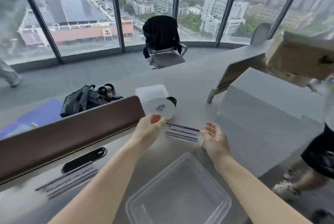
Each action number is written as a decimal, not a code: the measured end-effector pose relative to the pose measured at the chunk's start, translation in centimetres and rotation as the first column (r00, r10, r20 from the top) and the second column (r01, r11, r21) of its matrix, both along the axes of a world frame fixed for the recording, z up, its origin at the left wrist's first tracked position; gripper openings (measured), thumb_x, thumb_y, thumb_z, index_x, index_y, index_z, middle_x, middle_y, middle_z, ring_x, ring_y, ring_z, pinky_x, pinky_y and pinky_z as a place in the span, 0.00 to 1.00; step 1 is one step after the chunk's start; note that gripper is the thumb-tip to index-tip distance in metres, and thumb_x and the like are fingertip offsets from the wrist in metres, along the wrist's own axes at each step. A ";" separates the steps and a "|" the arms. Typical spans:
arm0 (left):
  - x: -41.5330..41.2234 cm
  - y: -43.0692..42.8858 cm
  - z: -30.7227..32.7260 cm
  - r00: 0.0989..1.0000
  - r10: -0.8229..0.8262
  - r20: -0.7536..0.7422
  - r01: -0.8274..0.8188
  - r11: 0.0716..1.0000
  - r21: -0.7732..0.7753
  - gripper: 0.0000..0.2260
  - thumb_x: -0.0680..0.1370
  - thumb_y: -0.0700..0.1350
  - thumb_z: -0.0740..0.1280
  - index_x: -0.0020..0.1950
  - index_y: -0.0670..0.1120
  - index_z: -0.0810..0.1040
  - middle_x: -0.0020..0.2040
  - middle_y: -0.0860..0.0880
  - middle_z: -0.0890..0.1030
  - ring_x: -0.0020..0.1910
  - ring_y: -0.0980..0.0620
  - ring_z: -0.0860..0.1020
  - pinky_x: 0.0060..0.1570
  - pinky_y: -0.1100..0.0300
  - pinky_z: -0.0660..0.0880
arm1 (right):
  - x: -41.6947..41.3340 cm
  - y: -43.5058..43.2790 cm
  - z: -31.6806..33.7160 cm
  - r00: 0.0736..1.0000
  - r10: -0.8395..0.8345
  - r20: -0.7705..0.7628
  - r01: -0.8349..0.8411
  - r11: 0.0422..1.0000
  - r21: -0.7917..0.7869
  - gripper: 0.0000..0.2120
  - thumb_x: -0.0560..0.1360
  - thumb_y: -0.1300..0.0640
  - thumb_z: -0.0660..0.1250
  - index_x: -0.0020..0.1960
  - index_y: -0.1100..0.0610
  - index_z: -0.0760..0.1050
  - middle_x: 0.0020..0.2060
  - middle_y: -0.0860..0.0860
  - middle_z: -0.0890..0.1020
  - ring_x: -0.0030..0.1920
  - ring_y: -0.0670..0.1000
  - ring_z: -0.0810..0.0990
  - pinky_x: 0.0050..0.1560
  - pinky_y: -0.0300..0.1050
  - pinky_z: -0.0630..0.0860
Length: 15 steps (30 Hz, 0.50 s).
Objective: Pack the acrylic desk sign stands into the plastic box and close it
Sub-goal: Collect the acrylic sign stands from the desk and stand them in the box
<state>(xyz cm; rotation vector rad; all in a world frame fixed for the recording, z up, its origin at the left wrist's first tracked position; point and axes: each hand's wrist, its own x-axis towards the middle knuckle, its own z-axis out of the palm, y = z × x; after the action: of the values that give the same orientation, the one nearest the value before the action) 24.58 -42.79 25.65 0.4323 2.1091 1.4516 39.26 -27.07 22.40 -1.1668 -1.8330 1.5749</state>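
Note:
An open clear plastic box (180, 193) sits on the grey desk close to me, with nothing visible inside. Beyond it stands a clear acrylic sign stand (182, 132) with a blue-striped card. My left hand (151, 124) hovers at the stand's left end, fingers apart. At the stand's right end is my right hand (214, 136), fingers spread; contact with the stand is unclear. More acrylic stands (70, 178) lie flat at the left. A clear lid or second box (151, 92) rests farther back.
A brown desk divider (68, 133) runs along the left. A black bag (86, 97) lies on the floor behind it. An office chair (162, 43) stands by the windows. A person stands at the right edge (319, 151), near a cardboard box (300, 55).

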 end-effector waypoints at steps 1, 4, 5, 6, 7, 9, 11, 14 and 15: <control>-0.4 1.5 -1.3 0.999 0.027 0.047 -0.028 1.000 0.004 0.17 0.81 0.50 0.69 0.67 0.44 0.78 0.60 0.49 0.82 0.53 0.52 0.79 0.58 0.54 0.77 | -0.2 1.3 -1.0 1.000 -0.003 0.018 0.003 1.000 -0.030 0.19 0.79 0.55 0.67 0.69 0.54 0.72 0.64 0.53 0.78 0.61 0.51 0.78 0.66 0.47 0.73; -1.9 4.6 -5.5 0.979 0.100 0.176 -0.098 0.995 -0.024 0.11 0.81 0.51 0.68 0.61 0.49 0.80 0.57 0.51 0.82 0.55 0.53 0.79 0.63 0.53 0.76 | -1.6 4.2 -4.3 0.998 0.004 0.057 0.002 0.996 -0.094 0.22 0.79 0.53 0.68 0.71 0.55 0.70 0.67 0.52 0.77 0.64 0.50 0.76 0.67 0.45 0.71; -2.5 5.4 -6.9 0.971 0.118 0.207 -0.112 0.993 -0.037 0.08 0.81 0.51 0.68 0.58 0.51 0.80 0.58 0.51 0.82 0.60 0.52 0.79 0.68 0.50 0.74 | -2.2 4.9 -5.5 0.998 0.008 0.069 0.000 0.994 -0.108 0.24 0.79 0.52 0.68 0.72 0.55 0.69 0.68 0.52 0.76 0.66 0.50 0.75 0.69 0.46 0.70; -3.1 6.1 -8.4 0.963 0.128 0.235 -0.120 0.992 -0.050 0.06 0.81 0.52 0.67 0.56 0.53 0.80 0.59 0.52 0.81 0.63 0.51 0.78 0.71 0.47 0.71 | -2.9 5.6 -6.7 0.997 0.012 0.078 -0.003 0.992 -0.125 0.25 0.78 0.52 0.68 0.73 0.55 0.68 0.69 0.52 0.75 0.68 0.51 0.74 0.70 0.47 0.69; -3.7 6.7 -9.8 0.956 0.135 0.259 -0.125 0.991 -0.058 0.06 0.80 0.52 0.67 0.55 0.54 0.79 0.60 0.52 0.81 0.65 0.50 0.77 0.72 0.46 0.70 | -3.6 6.3 -7.9 0.996 0.018 0.086 -0.005 0.990 -0.144 0.27 0.78 0.52 0.69 0.74 0.55 0.66 0.71 0.52 0.73 0.70 0.51 0.73 0.72 0.47 0.68; -4.8 8.2 -12.5 0.946 0.151 0.285 -0.134 0.988 -0.077 0.11 0.79 0.53 0.67 0.60 0.52 0.78 0.64 0.50 0.79 0.67 0.49 0.75 0.74 0.44 0.68 | -4.9 7.6 -10.5 0.994 0.025 0.103 -0.005 0.982 -0.191 0.30 0.79 0.51 0.68 0.77 0.54 0.61 0.75 0.52 0.69 0.73 0.51 0.69 0.72 0.46 0.65; -5.9 9.6 -15.3 0.941 0.156 0.302 -0.131 0.986 -0.100 0.17 0.80 0.53 0.67 0.67 0.49 0.77 0.68 0.49 0.77 0.69 0.48 0.74 0.74 0.44 0.67 | -6.1 8.6 -13.1 0.990 0.038 0.138 -0.004 0.971 -0.238 0.34 0.79 0.48 0.67 0.80 0.53 0.55 0.78 0.50 0.64 0.75 0.51 0.66 0.70 0.45 0.62; -7.5 11.8 -19.6 0.934 0.166 0.316 -0.127 0.982 -0.141 0.24 0.81 0.53 0.66 0.75 0.45 0.71 0.73 0.48 0.74 0.72 0.48 0.72 0.74 0.46 0.67 | -7.6 10.0 -16.9 0.986 0.036 0.166 0.013 0.958 -0.286 0.38 0.79 0.48 0.67 0.81 0.53 0.51 0.80 0.50 0.61 0.78 0.51 0.62 0.73 0.47 0.60; -7.9 12.5 -20.8 0.933 0.174 0.314 -0.131 0.980 -0.151 0.27 0.80 0.54 0.67 0.77 0.45 0.70 0.73 0.49 0.74 0.73 0.48 0.71 0.74 0.46 0.67 | -8.1 10.4 -18.0 0.985 0.032 0.169 0.019 0.956 -0.291 0.38 0.79 0.48 0.67 0.81 0.53 0.51 0.80 0.50 0.60 0.78 0.51 0.62 0.74 0.47 0.60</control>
<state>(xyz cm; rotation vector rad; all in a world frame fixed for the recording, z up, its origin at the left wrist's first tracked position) 16.67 -30.25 4.80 -0.0247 1.9833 1.3540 31.19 -16.67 4.39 -1.4700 -1.7489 1.8471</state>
